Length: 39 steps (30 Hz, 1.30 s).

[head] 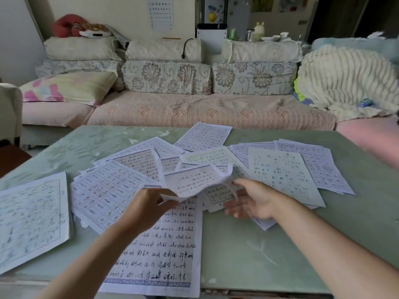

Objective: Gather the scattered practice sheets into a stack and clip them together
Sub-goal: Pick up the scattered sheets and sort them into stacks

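Reaching in from the lower left, my bare left forearm crosses the big near sheet (170, 244), and my left grip (149, 203) pinches the near corner of a lifted sheet (194, 180), thumb and fingers curled onto the paper. My right arm comes in from the lower right. My right grip (250, 199) is relaxed and holds nothing, palm turned inward, fingers loosely spread just beside the lifted sheet's right edge. Blur keeps me from telling whether those fingers touch it.

The lifted sheet is thin white paper, raised above the pile at the middle of the desk (259, 244); it sags in the centre and its right edge curls downward. The other practice sheets (280, 171) lie flat and overlapping in a loose fan across the desk, each a white rectangle with a printed border, some ruled in grids (108, 190), others filled with rows of brush-like characters. The desk top is pale green and glossy, with a faint leaf pattern. Beyond it stands a sofa (194, 113) with a quilted peach cover and floral cushions.

My forearm hides the near sheet's left side. A left sheet (30, 219) is cut off by the frame. The characters are too blurred to read.
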Each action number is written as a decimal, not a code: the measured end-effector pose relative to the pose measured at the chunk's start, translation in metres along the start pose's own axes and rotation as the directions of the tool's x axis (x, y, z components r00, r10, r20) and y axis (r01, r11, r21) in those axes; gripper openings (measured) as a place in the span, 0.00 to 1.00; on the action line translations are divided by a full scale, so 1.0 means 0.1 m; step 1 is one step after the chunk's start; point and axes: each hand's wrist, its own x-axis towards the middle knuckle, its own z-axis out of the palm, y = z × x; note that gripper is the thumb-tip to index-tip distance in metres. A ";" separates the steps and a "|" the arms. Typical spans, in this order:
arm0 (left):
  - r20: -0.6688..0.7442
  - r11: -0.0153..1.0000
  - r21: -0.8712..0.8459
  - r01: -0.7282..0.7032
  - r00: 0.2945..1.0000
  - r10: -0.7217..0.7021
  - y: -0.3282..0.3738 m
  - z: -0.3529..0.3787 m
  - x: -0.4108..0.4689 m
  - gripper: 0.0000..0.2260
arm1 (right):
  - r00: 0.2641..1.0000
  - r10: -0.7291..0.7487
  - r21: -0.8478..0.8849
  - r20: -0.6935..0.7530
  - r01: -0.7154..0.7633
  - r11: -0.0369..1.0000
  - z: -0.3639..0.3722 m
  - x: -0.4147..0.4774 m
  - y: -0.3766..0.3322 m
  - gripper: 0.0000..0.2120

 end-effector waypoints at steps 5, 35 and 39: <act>0.161 0.998 0.032 -0.063 0.985 0.057 -0.12 0.02 -0.04 0.10 | 0.998 0.060 0.093 0.012 -0.061 0.994 0.00 0.05 -0.08 0.21; -0.121 0.799 -0.448 0.401 0.859 -0.498 0.12 0.40 0.69 0.09 | 0.832 -0.510 -0.397 -0.221 0.401 0.826 -0.03 0.32 0.10 0.13; -0.077 0.874 -0.197 0.444 0.882 -0.465 0.13 0.46 0.73 0.14 | 0.809 -0.533 -0.517 -0.248 0.354 0.779 0.01 0.34 0.14 0.22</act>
